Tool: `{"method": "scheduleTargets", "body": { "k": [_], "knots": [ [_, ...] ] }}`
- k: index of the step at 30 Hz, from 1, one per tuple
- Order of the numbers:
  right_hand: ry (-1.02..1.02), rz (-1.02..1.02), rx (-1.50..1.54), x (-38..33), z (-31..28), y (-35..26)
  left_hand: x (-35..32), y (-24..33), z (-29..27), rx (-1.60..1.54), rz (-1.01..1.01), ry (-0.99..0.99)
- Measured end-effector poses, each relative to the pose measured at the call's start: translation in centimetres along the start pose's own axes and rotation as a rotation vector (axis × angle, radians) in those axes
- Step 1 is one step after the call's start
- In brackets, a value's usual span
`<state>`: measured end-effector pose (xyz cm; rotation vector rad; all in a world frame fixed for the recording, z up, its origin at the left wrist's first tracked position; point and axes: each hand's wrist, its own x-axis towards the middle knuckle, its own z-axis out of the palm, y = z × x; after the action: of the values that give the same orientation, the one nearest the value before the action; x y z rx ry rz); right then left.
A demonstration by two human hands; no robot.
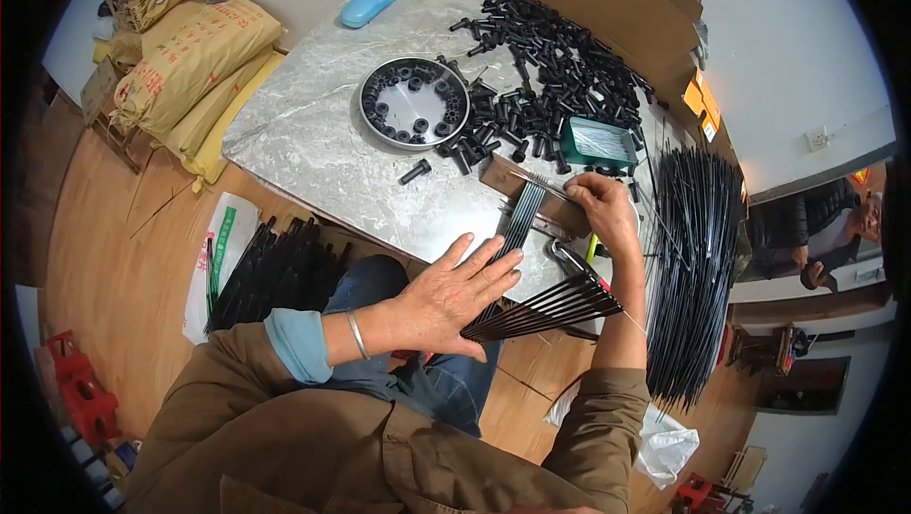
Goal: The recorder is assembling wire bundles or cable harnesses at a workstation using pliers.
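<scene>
My left hand (pixel 439 298) lies with fingers spread over a flat row of thin black rods (pixel 560 309), palm down. The row runs from a brown block (pixel 572 215) at the table's front edge and fans out to the right below my hand. My right hand (pixel 607 210) is above the block, thumb and fingertips pinched on the end of a thin silvery rod (pixel 537 180) that crosses the row's far end. Its fingertips partly hide that end. A pliers-like tool (pixel 576 262) with a bright green-yellow grip lies below the block.
A round metal dish (pixel 367 116) holds small black rings. Behind it is a heap of black bolt-like parts (pixel 569 58); a green box (pixel 572 147) holds thin pins. Long black rods (pixel 691 267) stand bundled at right. Sacks (pixel 204 54) are stacked left. Another person (pixel 835 229) shows far right.
</scene>
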<state>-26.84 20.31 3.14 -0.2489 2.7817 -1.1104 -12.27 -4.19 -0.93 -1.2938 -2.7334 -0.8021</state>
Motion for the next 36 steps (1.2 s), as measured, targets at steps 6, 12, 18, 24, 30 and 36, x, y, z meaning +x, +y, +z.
{"method": "scheduleTargets", "body": {
  "k": [6,12,18,24,30,36],
  "knots": [
    [0.056,-0.074,0.012,0.9,1.9,-1.1,0.1,0.1,0.1,0.022,0.019,0.020],
    [0.376,-0.636,-0.496,-2.6,1.7,-4.1,-0.2,-0.2,0.1,0.034,0.022,0.026],
    [0.131,-0.780,-0.829,-6.1,4.2,-4.3,0.5,0.3,0.1,0.108,0.076,0.007],
    [0.148,-0.956,-0.957,-5.7,3.4,-2.5,0.1,0.5,-1.6,-0.035,0.170,-0.026],
    [-0.560,-0.437,0.534,-13.2,1.7,-11.4,1.6,4.2,-21.7,-0.467,0.201,0.433],
    [-0.687,-0.208,0.938,-17.2,7.0,-12.0,2.7,3.4,-20.3,-0.448,0.166,0.632]
  ]
}}
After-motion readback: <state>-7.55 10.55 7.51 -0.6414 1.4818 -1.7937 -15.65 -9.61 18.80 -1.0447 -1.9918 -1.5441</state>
